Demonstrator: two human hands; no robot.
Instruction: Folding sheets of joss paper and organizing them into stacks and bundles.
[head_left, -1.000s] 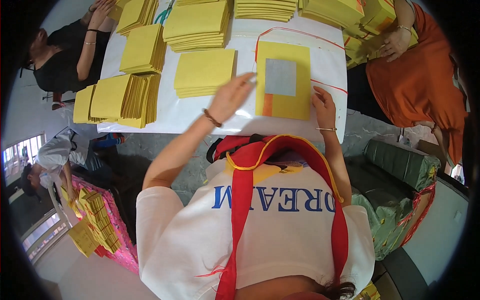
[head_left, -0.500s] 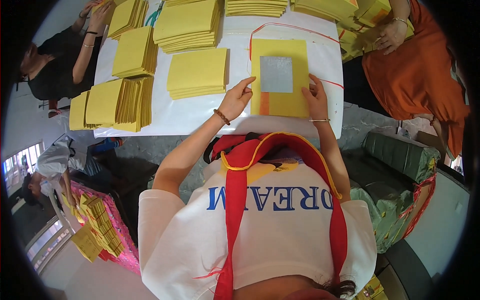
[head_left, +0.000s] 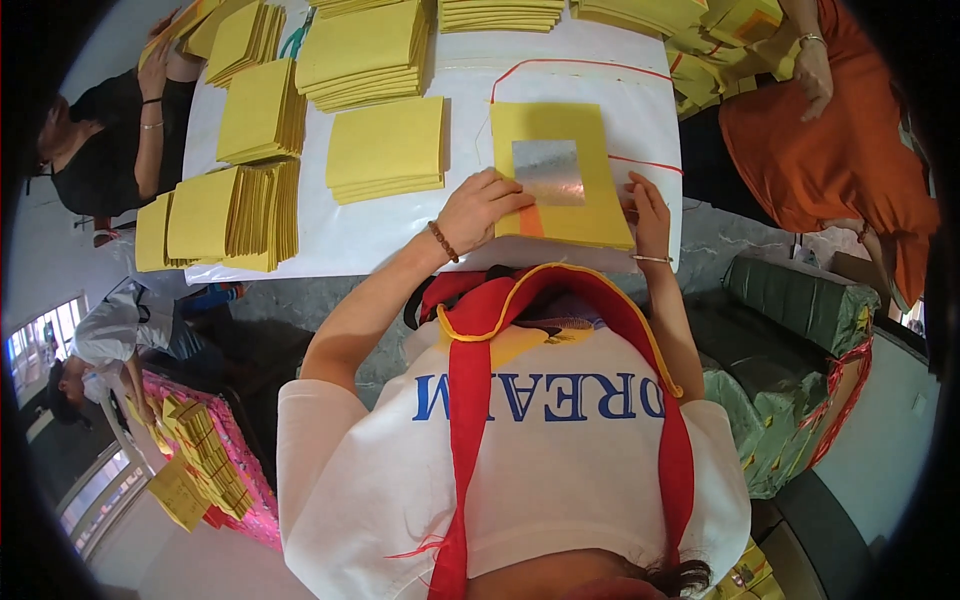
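Note:
In front of me, near the table's front edge, a stack of yellow paper (head_left: 595, 215) bears a silver square (head_left: 548, 172) and an orange strip (head_left: 531, 222). My left hand (head_left: 475, 210) grips its left edge, fingers bent over the top and reaching the orange strip. Beside the right edge is my right hand (head_left: 650, 212), fingers apart and stretched out; whether it touches the paper I cannot tell. The stack sits slightly askew. A red string (head_left: 590, 62) runs on the table behind and to the right of it.
Folded yellow paper piles (head_left: 385, 148) cover the left and back of the white table (head_left: 460, 120). Green-handled pliers (head_left: 294, 40) lie among them. A person in black (head_left: 115, 150) works at the left; another in orange (head_left: 780, 150) stands at the right. A green wrapped bundle (head_left: 800, 310) is behind that person.
The paper stack has shifted toward me and tilted. My left hand has moved from its edge onto its top; my right hand has moved slightly right and nearer me.

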